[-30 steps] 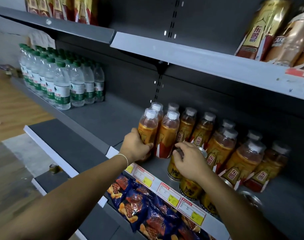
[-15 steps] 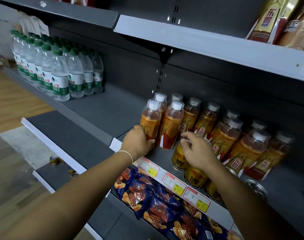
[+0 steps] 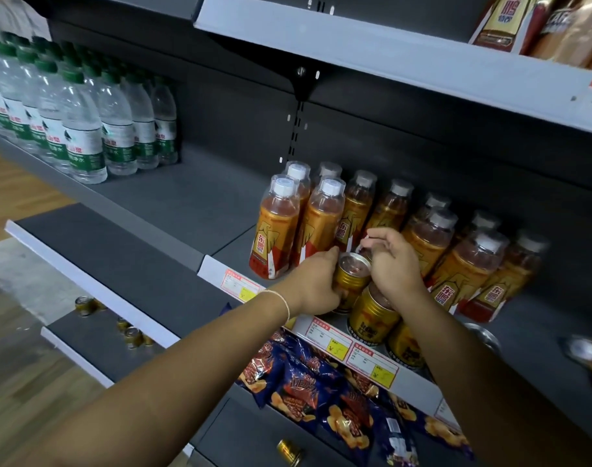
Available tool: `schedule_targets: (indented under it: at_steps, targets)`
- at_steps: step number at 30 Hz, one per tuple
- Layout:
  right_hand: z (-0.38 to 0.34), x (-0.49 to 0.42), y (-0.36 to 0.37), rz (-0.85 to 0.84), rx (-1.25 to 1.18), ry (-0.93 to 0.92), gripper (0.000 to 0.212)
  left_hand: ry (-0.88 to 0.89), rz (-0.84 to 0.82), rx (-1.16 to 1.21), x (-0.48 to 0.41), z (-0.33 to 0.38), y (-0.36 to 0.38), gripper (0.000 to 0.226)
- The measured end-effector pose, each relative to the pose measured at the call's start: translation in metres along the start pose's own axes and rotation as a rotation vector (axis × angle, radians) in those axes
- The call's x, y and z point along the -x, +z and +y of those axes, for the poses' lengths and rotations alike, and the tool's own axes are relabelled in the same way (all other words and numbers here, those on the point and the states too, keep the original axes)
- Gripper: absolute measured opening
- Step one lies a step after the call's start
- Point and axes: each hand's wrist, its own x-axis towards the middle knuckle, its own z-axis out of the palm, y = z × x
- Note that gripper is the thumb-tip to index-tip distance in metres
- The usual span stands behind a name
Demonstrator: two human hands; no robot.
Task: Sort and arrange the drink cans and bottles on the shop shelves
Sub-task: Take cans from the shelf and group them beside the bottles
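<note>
Left hand: has moved off the bottles and now grips the front can from its left.
Right hand: stays at that can's far rim, fingers bent; hold unclear.
Bottles: upright just behind both hands.
Meaning: work likely shifts to lining up cans.

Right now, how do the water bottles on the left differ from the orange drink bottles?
The water bottles are clear with green caps; the orange drink bottles hold amber liquid under white caps. The water bottles wear green-and-white labels, the orange drink bottles gold-and-red ones. Both stand upright in rows.
</note>
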Motion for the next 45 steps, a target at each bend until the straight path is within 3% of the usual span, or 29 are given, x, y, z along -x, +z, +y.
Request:
schedule_targets:
  at_steps: [2, 7, 18, 24, 28, 34, 45]
  targets:
    - [0.001, -0.001, 0.001, 0.026, -0.044, 0.033, 0.027, -0.031, -0.052, 0.064, -0.007, -0.003, 0.004, 0.094]
    - [0.004, -0.005, 0.002, 0.016, -0.044, 0.053, 0.027, -0.063, -0.008, 0.289, -0.012, -0.007, 0.017, 0.084]
    - [0.004, -0.003, 0.004, 0.030, 0.050, -0.001, 0.024, -0.093, 0.190, 0.322, -0.007, -0.003, 0.027, 0.076]
    - [-0.016, -0.009, -0.020, -0.254, 0.352, -0.051, 0.041, -0.076, 0.390, 0.295, 0.004, 0.007, 0.004, 0.076]
    - [-0.022, -0.003, -0.059, -0.378, 0.651, -0.177, 0.051, -0.034, 0.448, 0.269, 0.014, 0.035, -0.017, 0.072]
    - [-0.004, 0.033, -0.137, -0.340, 0.718, -0.225, 0.050, 0.033, 0.434, 0.207, 0.029, 0.104, -0.012, 0.074]
    - [0.077, 0.165, -0.341, -0.209, 0.853, -0.114, 0.053, 0.171, 0.260, 0.261, 0.065, 0.288, 0.112, 0.073]
